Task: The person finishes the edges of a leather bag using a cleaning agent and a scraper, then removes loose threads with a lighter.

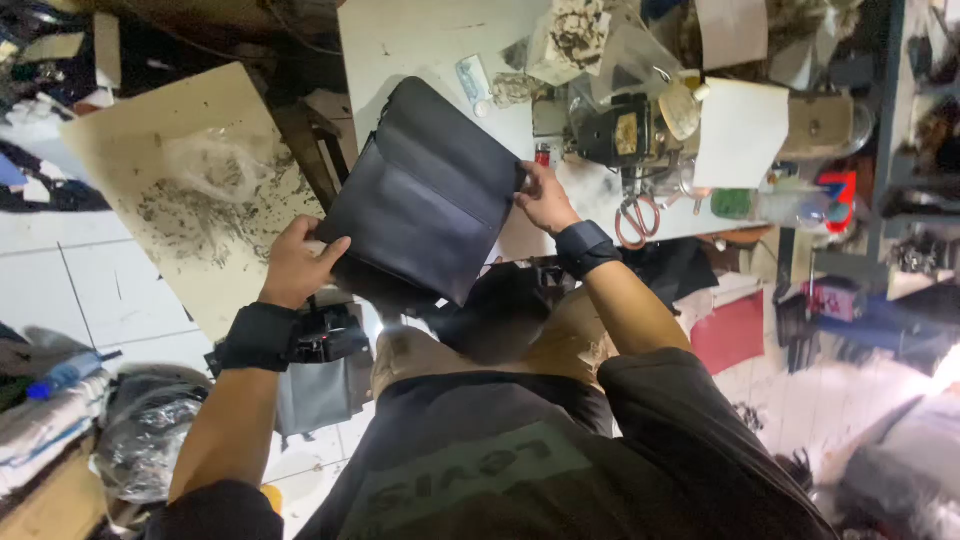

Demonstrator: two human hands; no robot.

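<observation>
- Cardboard sheet (pixel 190 180), tan and flat with dark crumbs on it, lies far left.
- Left hand (pixel 300 265) grips the lower left edge of the black leather bag (pixel 425 195), fingers curled around it.
- Bag is held up in the air over the white table (pixel 400 45).
- Right hand (pixel 545 198) pinches the bag's right edge.
- Orange-handled scissors (pixel 637 218) lie just right.
</observation>
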